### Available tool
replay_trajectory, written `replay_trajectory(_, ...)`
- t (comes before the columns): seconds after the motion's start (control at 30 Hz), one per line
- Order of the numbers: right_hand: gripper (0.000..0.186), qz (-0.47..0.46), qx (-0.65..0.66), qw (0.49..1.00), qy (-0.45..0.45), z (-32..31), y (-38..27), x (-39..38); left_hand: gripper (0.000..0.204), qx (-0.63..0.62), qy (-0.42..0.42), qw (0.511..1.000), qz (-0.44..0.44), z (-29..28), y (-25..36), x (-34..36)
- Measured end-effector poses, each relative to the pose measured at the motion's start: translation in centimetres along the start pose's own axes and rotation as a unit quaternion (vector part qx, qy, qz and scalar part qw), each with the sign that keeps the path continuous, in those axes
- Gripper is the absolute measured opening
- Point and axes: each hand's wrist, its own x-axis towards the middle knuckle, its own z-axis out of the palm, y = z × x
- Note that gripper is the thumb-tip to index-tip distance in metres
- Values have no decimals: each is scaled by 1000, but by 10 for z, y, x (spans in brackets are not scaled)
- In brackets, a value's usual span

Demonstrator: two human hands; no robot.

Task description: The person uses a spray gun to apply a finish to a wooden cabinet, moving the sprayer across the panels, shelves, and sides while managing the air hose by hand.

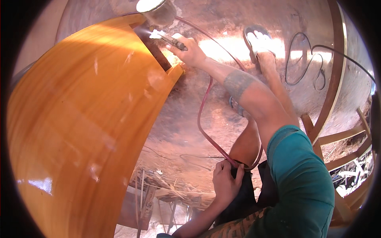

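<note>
My right hand (pixel 186 51) is shut on a metal spray gun (pixel 174 43), its light cup (pixel 156 10) at the top of the view and a pale mist at its nozzle. The gun is beside the open end of a glossy orange-stained wooden piece (pixel 79 119), which fills the left side. Lower in the middle, my left hand (pixel 226 178) is closed around the red hose (pixel 208 135) near my knee. The hose loops across the ground behind my right arm.
My sandaled foot (pixel 260 41) rests on the dusty ground (pixel 174 111). A black cable (pixel 301 75) lies coiled at upper right. Brown wooden frames (pixel 341 137) stand along the right edge. Wood scraps (pixel 166 190) lie at the bottom middle and lower right.
</note>
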Motion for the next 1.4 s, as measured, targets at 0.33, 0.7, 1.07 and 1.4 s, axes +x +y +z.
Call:
replay_trajectory(0.33,42,58,-23,996,61,2,12,-9,28,-15,1,1000,5,-3,1,-1)
replay_trajectory(0.7,31,33,5,991,126,-29,-47,-9,34,5,-23,1000,-6,-6,21,2)
replay_trajectory(1.07,26,70,42,978,193,-147,-277,-155,38,-160,-37,986,-14,2,-18,-4)
replay_trajectory(1.4,32,-62,-120,990,42,-166,-571,-228,38,-41,-51,997,44,-77,-28,-96)
